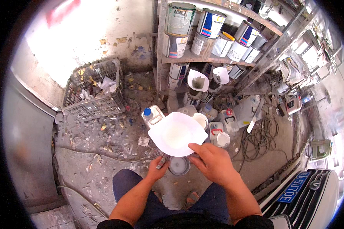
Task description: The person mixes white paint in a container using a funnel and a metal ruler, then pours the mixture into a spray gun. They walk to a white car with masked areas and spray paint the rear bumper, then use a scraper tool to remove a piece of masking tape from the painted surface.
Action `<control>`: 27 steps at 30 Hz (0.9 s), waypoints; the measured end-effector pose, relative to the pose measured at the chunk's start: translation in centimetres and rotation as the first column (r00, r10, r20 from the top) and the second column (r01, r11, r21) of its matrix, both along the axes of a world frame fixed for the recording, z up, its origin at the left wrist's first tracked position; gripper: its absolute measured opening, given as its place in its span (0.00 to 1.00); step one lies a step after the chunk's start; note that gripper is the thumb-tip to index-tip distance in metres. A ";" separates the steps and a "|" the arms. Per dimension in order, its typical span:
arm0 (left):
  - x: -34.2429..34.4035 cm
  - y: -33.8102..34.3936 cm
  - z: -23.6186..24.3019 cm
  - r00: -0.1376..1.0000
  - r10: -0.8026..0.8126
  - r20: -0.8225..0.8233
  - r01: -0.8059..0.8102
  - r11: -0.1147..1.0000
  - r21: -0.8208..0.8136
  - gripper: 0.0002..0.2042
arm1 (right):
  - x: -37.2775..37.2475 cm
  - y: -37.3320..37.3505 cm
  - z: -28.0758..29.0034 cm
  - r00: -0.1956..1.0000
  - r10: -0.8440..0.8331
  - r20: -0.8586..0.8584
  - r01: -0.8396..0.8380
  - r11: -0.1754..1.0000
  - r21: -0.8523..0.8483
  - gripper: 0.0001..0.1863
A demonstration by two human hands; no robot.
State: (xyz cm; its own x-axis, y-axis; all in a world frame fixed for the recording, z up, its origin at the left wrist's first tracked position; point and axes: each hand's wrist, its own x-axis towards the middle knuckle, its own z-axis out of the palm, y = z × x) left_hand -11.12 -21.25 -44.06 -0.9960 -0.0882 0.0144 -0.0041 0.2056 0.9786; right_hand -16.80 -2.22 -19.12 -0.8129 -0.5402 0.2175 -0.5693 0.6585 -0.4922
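Observation:
A white paper paint strainer (162, 131), wide and cone-shaped, is spread in front of me. My right hand (215, 162) pinches its near right edge, thumb on top; the other fingers reach down beside a round cup (179, 166). That cup holds grey liquid and sits just below the strainer's near edge, which partly covers it. To the cup's left, my left hand (156, 168) is closed, with something small and grey at its fingers. What that is, and whether the hand touches the cup, I cannot make out.
Beyond the strainer stand a white jug (153, 116) with a blue cap and several other containers. Paint cans (210, 23) fill the shelf behind. A littered crate (93, 89) stands left, a coiled cable (262, 141) right, and a car front (305, 198) at lower right.

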 end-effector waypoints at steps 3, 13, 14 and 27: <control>0.2 -0.1 0.5 0.999 0.015 -0.032 -0.018 0.993 -0.113 0.06 | -0.2 -0.4 -0.2 0.991 0.010 -0.135 -0.004 0.999 0.045 0.13; 0.0 -0.5 0.2 0.996 -0.068 0.059 0.070 0.997 -0.032 0.09 | -0.7 0.4 0.7 0.983 -0.118 -0.138 0.080 0.964 -0.255 0.08; -0.1 -0.5 0.2 0.996 -0.068 0.060 0.069 0.997 -0.020 0.09 | -0.7 0.6 0.8 0.984 -0.123 -0.127 0.084 0.958 -0.273 0.08; -0.6 -0.4 -0.5 0.993 -0.033 0.110 0.028 0.998 0.048 0.07 | -1.5 2.8 -1.0 0.978 -0.195 0.077 0.209 0.921 -0.327 0.07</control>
State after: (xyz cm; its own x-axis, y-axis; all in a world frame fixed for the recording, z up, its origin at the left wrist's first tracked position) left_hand -11.75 -21.63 -44.56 -0.9935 -0.0556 -0.0993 -0.1071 0.1615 0.9810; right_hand -18.31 0.55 -20.11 -0.9094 -0.2663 0.3194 -0.4156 0.5523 -0.7227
